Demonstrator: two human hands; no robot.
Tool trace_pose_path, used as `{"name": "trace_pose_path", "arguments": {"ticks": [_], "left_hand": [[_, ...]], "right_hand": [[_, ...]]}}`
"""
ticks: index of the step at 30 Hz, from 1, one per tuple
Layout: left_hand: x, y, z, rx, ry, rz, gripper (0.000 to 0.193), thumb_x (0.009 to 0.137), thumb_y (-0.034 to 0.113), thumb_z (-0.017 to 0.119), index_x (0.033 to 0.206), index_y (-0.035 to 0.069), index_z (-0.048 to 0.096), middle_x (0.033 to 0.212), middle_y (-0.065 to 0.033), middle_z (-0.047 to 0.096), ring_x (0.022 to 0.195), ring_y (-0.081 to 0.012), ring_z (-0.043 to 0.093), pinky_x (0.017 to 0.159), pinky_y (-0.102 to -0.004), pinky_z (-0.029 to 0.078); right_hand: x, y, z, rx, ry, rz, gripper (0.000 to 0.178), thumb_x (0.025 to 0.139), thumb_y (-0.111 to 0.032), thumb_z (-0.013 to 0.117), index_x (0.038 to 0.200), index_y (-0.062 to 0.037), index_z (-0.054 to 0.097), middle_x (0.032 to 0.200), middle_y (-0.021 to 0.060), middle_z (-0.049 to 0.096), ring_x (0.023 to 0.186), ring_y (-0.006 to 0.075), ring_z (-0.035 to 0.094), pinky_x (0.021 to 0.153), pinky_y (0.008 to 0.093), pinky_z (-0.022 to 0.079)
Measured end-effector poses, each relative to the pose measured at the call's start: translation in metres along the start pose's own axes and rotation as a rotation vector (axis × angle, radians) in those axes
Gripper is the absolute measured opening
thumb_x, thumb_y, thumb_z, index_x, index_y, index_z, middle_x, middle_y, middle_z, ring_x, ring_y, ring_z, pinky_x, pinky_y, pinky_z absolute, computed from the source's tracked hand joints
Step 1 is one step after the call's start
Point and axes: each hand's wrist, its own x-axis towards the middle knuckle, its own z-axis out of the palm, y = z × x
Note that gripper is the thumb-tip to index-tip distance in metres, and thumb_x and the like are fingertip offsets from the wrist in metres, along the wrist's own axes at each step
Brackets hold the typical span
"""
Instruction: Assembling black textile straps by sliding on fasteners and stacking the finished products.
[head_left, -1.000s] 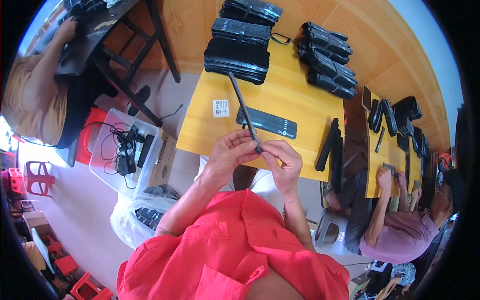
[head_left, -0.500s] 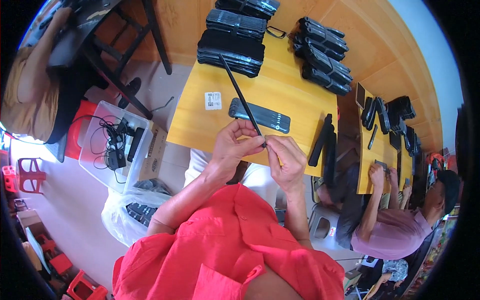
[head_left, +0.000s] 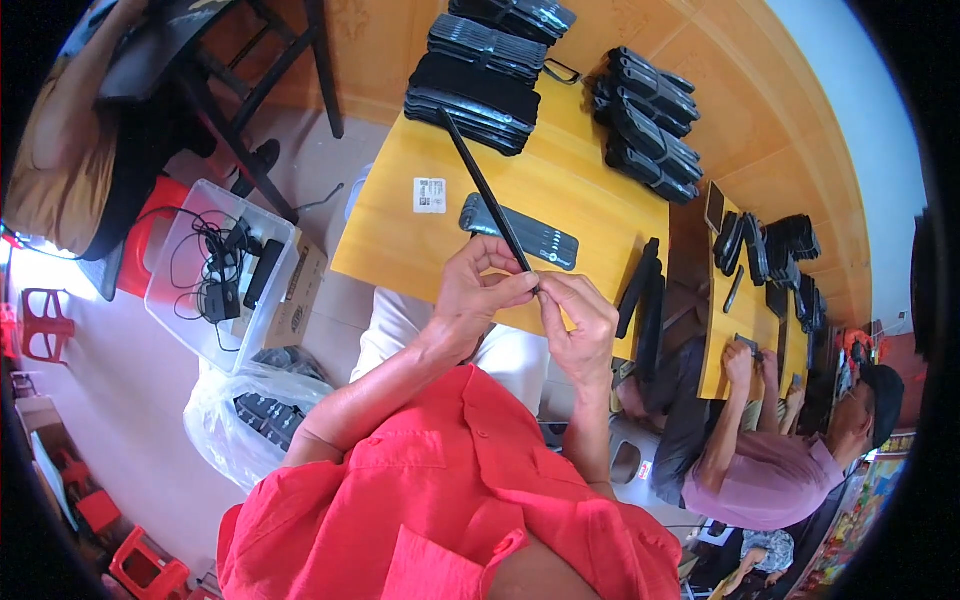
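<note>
A long, narrow black strip (head_left: 482,185) slants up and away from my hands over the yellow table (head_left: 395,250). My left hand (head_left: 472,295) pinches it near its lower end between thumb and fingers. At that same end, the thumb and fingertips of my right hand (head_left: 580,320) are closed on its tip, almost touching the left thumb. Behind the strip lies a flat black packet (head_left: 548,243) with pale print, partly covered by it. A white label sheet (head_left: 430,196) lies to the left of the packet.
Stacks of flat black packets (head_left: 470,105) and tied bundles (head_left: 650,125) stand at the back. Black strips (head_left: 648,300) lie at the table's right edge. A clear bin (head_left: 180,310) of cables and a plastic bag (head_left: 215,420) are left. A co-worker (head_left: 765,480) sits right.
The view has shifted slightly. Both hands keep their pinch at the lower end of the black strip, with little visible movement.
</note>
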Motion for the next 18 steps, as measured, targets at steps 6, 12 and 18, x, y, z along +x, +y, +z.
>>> {"name": "trace_pose_path", "arguments": {"ticks": [6,12,18], "left_hand": [[-0.0018,-0.0004,0.0016,0.056,-0.024,0.016,0.033,0.074,0.006,0.071,0.099,0.000,0.049,0.090,-0.0086,0.057,0.078,-0.0127,0.059,0.067,-0.0239,0.052],[-0.0021,-0.0014,0.0060,0.034,-0.011,0.035,0.033,0.075,0.007,0.070,0.100,0.000,0.049,0.089,-0.0090,0.058,0.079,-0.0133,0.060,0.067,-0.0238,0.052],[0.0000,-0.0039,0.0060,0.035,-0.008,-0.008,0.034,0.076,0.007,0.069,0.104,-0.002,0.049,0.089,-0.0087,0.057,0.079,-0.0129,0.060,0.068,-0.0234,0.052]], "right_hand": [[-0.0008,0.0006,-0.0027,-0.026,-0.043,0.038,0.015,0.070,0.010,0.060,0.084,0.0048,0.062,0.084,0.0145,0.064,0.072,0.0260,0.062,0.062,0.0315,0.050],[-0.0044,-0.0035,-0.0048,0.045,0.005,0.095,0.016,0.071,0.010,0.061,0.086,0.0044,0.063,0.084,0.0151,0.064,0.074,0.0264,0.064,0.063,0.0305,0.050],[-0.0082,0.0010,-0.0040,0.021,0.016,0.076,0.016,0.071,0.009,0.062,0.086,0.0046,0.062,0.084,0.0153,0.064,0.073,0.0263,0.064,0.062,0.0300,0.051]]}}
